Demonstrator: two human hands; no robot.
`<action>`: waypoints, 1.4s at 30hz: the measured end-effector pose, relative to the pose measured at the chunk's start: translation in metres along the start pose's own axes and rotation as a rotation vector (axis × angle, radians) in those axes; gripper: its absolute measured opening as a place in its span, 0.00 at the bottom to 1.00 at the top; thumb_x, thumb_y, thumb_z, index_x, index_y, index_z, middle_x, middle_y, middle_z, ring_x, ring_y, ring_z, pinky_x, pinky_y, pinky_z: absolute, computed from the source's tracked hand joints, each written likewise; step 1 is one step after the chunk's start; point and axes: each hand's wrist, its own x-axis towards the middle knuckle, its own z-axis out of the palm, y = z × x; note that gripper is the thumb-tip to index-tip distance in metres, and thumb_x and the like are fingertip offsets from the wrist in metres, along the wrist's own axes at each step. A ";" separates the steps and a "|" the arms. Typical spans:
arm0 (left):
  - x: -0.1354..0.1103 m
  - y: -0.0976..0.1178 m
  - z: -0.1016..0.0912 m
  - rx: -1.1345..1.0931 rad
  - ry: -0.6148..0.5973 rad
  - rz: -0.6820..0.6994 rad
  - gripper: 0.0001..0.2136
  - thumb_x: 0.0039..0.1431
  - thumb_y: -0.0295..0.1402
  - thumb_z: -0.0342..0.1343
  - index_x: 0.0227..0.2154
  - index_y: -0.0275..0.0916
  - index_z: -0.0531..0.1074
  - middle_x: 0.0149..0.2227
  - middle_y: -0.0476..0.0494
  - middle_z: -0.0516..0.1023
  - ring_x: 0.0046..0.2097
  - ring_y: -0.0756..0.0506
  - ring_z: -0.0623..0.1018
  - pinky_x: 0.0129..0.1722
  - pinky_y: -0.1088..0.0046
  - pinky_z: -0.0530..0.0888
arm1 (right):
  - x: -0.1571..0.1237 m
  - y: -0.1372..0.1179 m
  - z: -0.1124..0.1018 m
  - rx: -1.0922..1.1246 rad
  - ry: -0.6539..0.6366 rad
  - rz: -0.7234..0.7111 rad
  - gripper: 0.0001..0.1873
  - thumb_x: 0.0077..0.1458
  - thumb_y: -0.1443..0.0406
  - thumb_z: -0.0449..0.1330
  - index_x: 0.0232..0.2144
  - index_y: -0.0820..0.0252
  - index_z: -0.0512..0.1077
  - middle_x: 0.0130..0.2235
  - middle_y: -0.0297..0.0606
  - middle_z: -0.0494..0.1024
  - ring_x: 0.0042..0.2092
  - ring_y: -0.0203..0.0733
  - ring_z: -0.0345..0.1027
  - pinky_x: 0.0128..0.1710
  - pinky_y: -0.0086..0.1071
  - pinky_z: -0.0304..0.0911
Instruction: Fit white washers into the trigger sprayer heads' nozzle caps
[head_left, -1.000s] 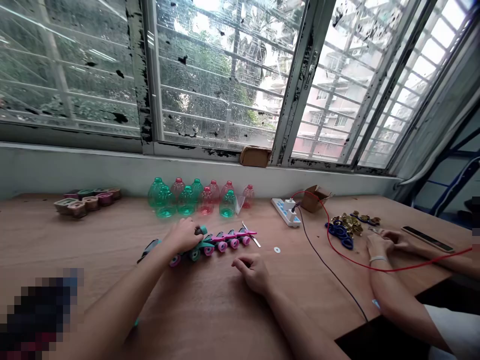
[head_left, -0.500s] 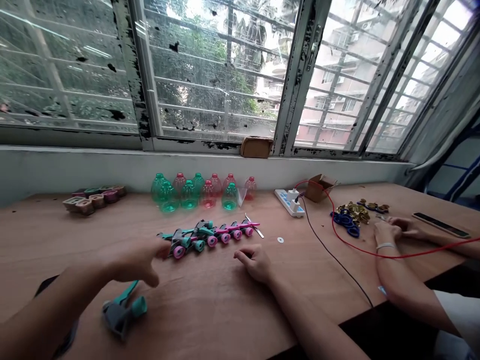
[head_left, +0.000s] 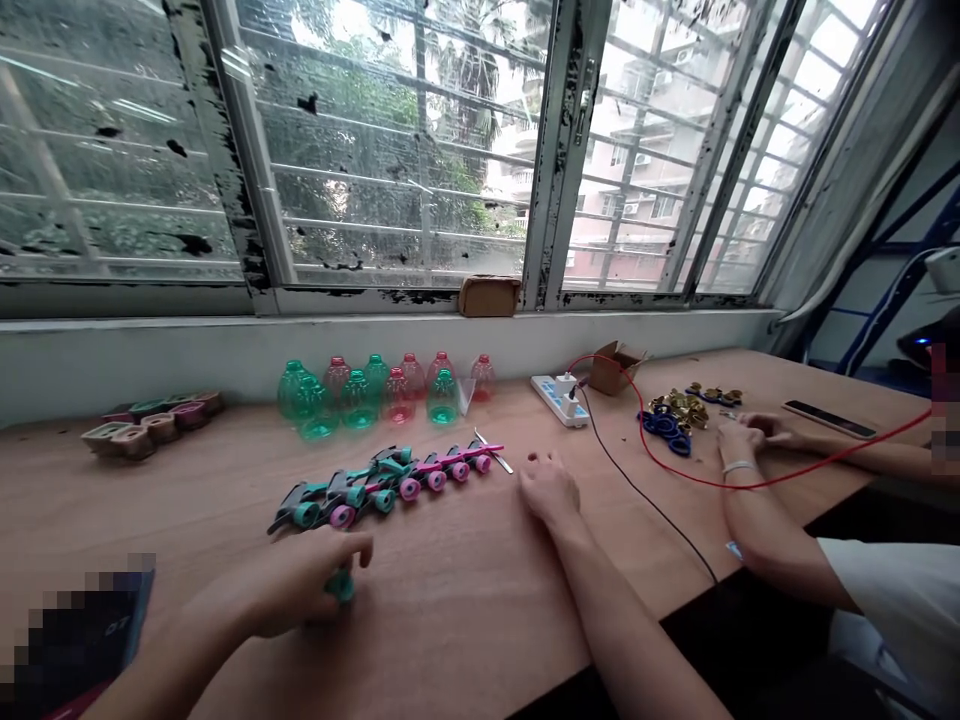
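Note:
My left hand (head_left: 292, 585) is curled over a small teal plastic piece (head_left: 341, 586) at the near side of the table, and most of that piece is hidden by my fingers. Beyond it lies a row of several grey, teal and pink trigger spray heads (head_left: 382, 482), not touched by either hand. My right hand (head_left: 550, 490) rests open on the wooden table (head_left: 450, 610), just right of the row's far end. A thin metal tool (head_left: 491, 451) lies by that end.
Green and pink plastic bottles (head_left: 358, 392) stand along the wall, with small coloured parts (head_left: 146, 425) to their left. A power strip (head_left: 559, 400) trails black and red cables. A co-worker's hands (head_left: 754, 433) are near blue and gold parts (head_left: 671, 420).
My left hand has moved from the row toward the near edge, and the grey-teal spray head seen lying there is gone from view. My right hand has shifted right. The view has turned slightly.

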 end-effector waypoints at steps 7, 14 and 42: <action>0.030 0.053 0.011 -0.097 0.119 0.306 0.13 0.46 0.27 0.54 0.35 0.47 0.75 0.37 0.48 0.77 0.39 0.43 0.74 0.33 0.74 0.64 | 0.010 0.022 0.002 -0.096 -0.099 0.081 0.21 0.52 0.62 0.57 0.47 0.62 0.74 0.47 0.49 0.74 0.48 0.50 0.68 0.44 0.33 0.61; 0.066 0.058 0.048 -0.388 0.367 0.330 0.12 0.50 0.30 0.54 0.38 0.41 0.75 0.31 0.48 0.76 0.33 0.48 0.72 0.32 0.75 0.64 | 0.011 0.028 0.003 -0.080 -0.113 0.088 0.15 0.55 0.63 0.54 0.41 0.60 0.76 0.44 0.47 0.77 0.45 0.47 0.71 0.39 0.32 0.61; 0.077 0.063 0.071 -0.709 0.588 0.251 0.14 0.45 0.23 0.56 0.37 0.39 0.76 0.32 0.50 0.78 0.30 0.50 0.72 0.31 0.78 0.66 | -0.016 -0.069 0.018 1.082 -0.690 -0.499 0.10 0.46 0.60 0.68 0.29 0.61 0.76 0.25 0.34 0.76 0.24 0.35 0.68 0.24 0.29 0.65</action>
